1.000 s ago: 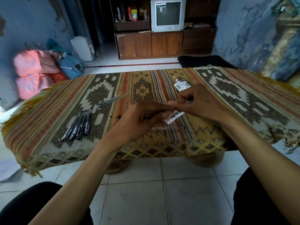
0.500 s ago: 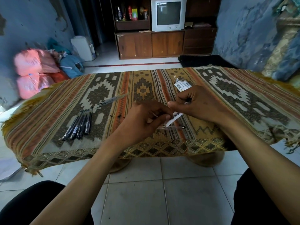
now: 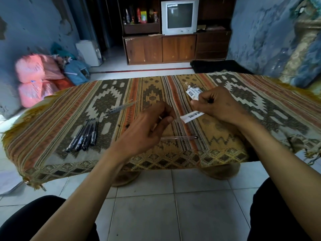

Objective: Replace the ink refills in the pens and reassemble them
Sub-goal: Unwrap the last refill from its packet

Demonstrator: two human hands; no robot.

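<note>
The right hand (image 3: 220, 106) grips a refill packet (image 3: 192, 116), its fingers (image 3: 202, 99) curled round the middle of it; the white labelled end of the packet sticks out toward 8 o'clock from that hand, and another barcoded bit shows above the knuckles at about 11 o'clock; the packet's long axis runs from 8 to 2 o'clock. The left hand (image 3: 147, 129) sits just beside that lower end, at 8 o'clock from it, thumb and forefinger brought together in a pinch; something thin and pale seems to be caught there, probably a refill (image 3: 160, 117) being drawn from the packet, but it is too slight to tell for sure. So the pull, as I judge it, goes along the packet's axis, away toward 8 o'clock, and the left hand is the one placed for it.

A clear pen barrel (image 3: 178, 137) lies on the tabletop (image 3: 260, 108) under the hands, long axis 9 to 3 o'clock, dark tip at the 3 o'clock end, nearer the left hand; that is likely where the refill must go. At 9 o'clock from the left hand, well apart, lies a bundle of dark pens (image 3: 83, 135), with another clear barrel (image 3: 119, 107) beyond them toward 1 o'clock.
</note>
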